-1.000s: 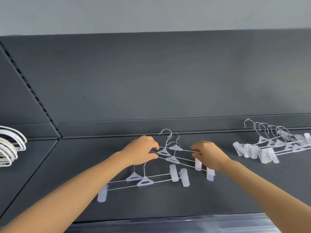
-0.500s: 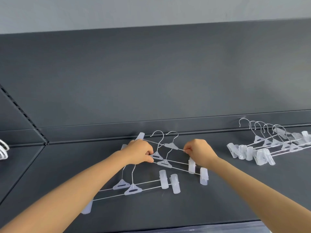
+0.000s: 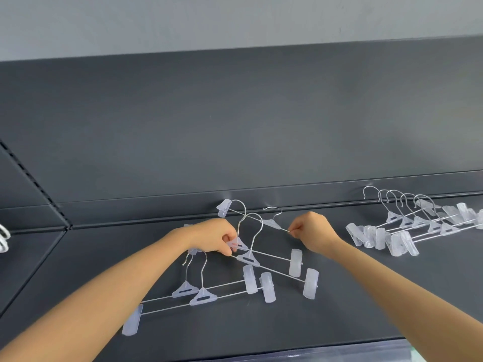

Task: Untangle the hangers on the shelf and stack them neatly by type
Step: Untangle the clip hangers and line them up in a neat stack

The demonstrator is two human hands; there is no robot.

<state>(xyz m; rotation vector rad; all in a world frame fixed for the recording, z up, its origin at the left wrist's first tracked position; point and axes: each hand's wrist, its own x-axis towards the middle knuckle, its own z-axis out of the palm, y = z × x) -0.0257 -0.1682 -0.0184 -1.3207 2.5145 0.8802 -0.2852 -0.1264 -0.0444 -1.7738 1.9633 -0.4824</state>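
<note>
Several clear plastic clip hangers with wire hooks lie tangled on the dark grey shelf (image 3: 339, 309). My left hand (image 3: 211, 237) pinches the triangular neck of a middle hanger (image 3: 239, 244). My right hand (image 3: 312, 231) pinches the wire bar end of the rear clip hanger (image 3: 271, 223), which slants up to a clip at its far left end, near the back rail. A front pair of clip hangers (image 3: 201, 296) lies loose near my left forearm. A neat stack of clip hangers (image 3: 407, 226) sits at the right.
White curved hangers (image 3: 4, 239) show at the left edge, on the adjoining shelf section. The shelf's back panel rises just behind the hangers. The shelf's front edge (image 3: 287, 354) runs along the bottom of the view.
My right hand has pulled the rear hanger's bar to the right, so that hanger now stands apart from the others. My left hand stays on the middle hanger's neck.
</note>
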